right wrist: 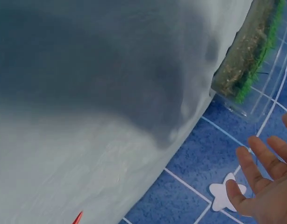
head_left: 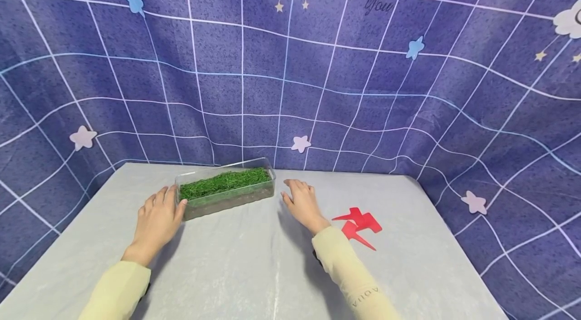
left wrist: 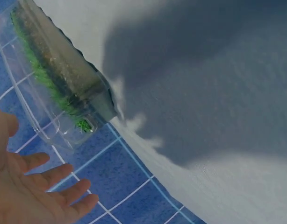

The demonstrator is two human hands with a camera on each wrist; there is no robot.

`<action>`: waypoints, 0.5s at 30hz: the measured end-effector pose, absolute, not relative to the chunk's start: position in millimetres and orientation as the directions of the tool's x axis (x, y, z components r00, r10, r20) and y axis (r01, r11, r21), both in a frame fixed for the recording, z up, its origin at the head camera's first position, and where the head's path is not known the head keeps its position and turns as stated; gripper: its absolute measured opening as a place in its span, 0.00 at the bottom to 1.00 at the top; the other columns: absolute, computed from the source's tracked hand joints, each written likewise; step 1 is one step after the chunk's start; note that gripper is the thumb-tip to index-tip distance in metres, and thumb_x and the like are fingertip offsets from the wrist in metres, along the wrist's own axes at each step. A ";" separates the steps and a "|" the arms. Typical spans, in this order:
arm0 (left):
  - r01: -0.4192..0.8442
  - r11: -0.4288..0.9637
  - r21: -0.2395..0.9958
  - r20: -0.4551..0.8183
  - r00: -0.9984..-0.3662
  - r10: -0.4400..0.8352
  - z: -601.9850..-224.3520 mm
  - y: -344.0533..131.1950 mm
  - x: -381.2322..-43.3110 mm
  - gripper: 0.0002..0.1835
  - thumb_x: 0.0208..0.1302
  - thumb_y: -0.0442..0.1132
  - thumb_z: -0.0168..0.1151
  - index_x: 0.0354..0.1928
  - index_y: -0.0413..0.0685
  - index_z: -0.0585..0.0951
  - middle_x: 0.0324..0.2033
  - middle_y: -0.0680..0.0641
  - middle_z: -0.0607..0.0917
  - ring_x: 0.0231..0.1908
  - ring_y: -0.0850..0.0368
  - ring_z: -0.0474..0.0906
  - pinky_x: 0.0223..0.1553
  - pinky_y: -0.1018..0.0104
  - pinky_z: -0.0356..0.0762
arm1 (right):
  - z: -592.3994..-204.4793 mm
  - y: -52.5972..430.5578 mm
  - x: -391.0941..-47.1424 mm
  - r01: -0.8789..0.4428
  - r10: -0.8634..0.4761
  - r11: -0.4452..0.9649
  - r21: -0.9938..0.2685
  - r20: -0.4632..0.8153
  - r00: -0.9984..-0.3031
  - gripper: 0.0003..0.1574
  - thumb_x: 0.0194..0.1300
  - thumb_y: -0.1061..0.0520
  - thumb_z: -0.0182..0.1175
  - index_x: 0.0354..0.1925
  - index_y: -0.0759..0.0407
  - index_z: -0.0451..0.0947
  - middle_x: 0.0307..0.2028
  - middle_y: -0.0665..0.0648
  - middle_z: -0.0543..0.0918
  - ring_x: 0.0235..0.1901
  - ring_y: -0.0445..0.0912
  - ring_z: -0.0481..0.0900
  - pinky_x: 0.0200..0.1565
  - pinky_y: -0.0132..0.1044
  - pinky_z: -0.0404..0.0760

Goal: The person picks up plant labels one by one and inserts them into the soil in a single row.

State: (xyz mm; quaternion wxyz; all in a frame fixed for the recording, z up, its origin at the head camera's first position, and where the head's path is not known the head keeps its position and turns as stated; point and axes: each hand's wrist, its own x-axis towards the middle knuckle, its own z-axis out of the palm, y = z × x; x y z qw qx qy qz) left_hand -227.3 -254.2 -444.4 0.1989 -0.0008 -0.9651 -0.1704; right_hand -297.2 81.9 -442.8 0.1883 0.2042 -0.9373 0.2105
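At the far left of the pale table (head_left: 236,274), a clear box (head_left: 229,205) of green turf (head_left: 227,182) sits at a slant, its right end farther off. The step in hand seems to be framing the box; steadying it would call for bringing both palms inward evenly. The left hand (head_left: 159,219), fingers apart, reaches to its left end, contact unclear; the right hand (head_left: 303,203), fingers loosely extended, hovers beside its right end, holding nothing. Red tags (head_left: 362,220) lie nearer, at right.
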 end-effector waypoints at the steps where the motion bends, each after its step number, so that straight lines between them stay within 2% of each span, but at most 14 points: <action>1: 0.066 0.941 0.332 0.384 -0.921 -0.071 -444.4 -254.3 -228.6 0.28 0.69 0.49 0.40 0.63 0.35 0.60 0.58 0.27 0.63 0.55 0.23 0.57 0.49 0.28 0.55 | -443.0 79.7 -299.6 -0.457 -0.298 0.828 -0.326 0.435 -0.850 0.21 0.64 0.51 0.53 0.53 0.58 0.72 0.49 0.57 0.80 0.48 0.52 0.76 0.50 0.47 0.69; 15: 0.015 0.932 0.362 0.351 -0.929 -0.121 -445.7 -257.0 -246.8 0.29 0.70 0.50 0.38 0.63 0.34 0.60 0.56 0.27 0.66 0.52 0.23 0.59 0.47 0.30 0.59 | -442.0 57.1 -325.8 -0.352 -0.230 0.859 -0.372 0.333 -0.914 0.21 0.65 0.50 0.51 0.54 0.55 0.71 0.47 0.54 0.80 0.48 0.50 0.75 0.47 0.44 0.69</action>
